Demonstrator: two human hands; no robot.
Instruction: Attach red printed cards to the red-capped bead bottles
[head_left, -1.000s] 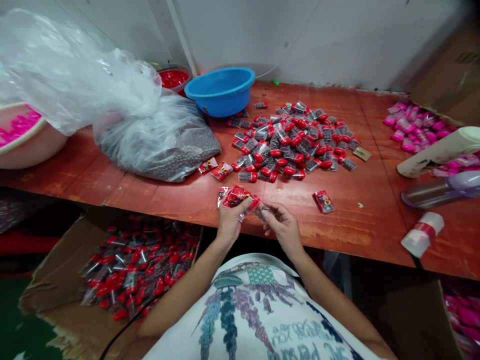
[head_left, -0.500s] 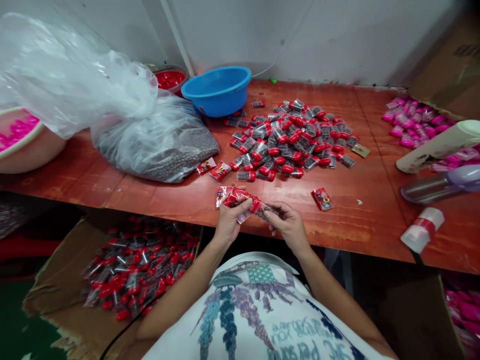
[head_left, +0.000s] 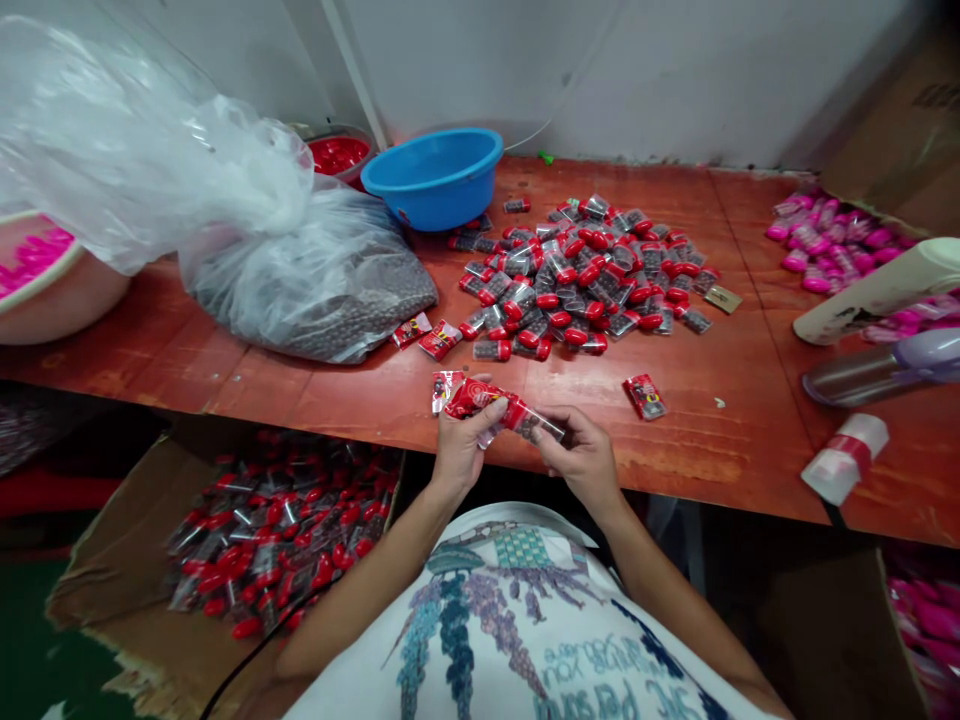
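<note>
clear tube (head_left: 550, 428) in right grip (head_left: 587, 455), red packet (head_left: 471, 396) in left grip (head_left: 459, 448)

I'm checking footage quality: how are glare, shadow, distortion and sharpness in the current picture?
All in the head view: whitish glare on the plastic bag; deep shadow beneath the red table; the white bottle near the right edge looks stretched, probably by a wide lens; fine print on the red packet too soft to read.

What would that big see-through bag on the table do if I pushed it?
The bag would probably squish and sag, because its plastic looks thin and wrinkly. It might feel heavy, since lots of little dark balls fill the bottom. It likely wouldn't roll, as it slumps wide and low on the table.
</note>
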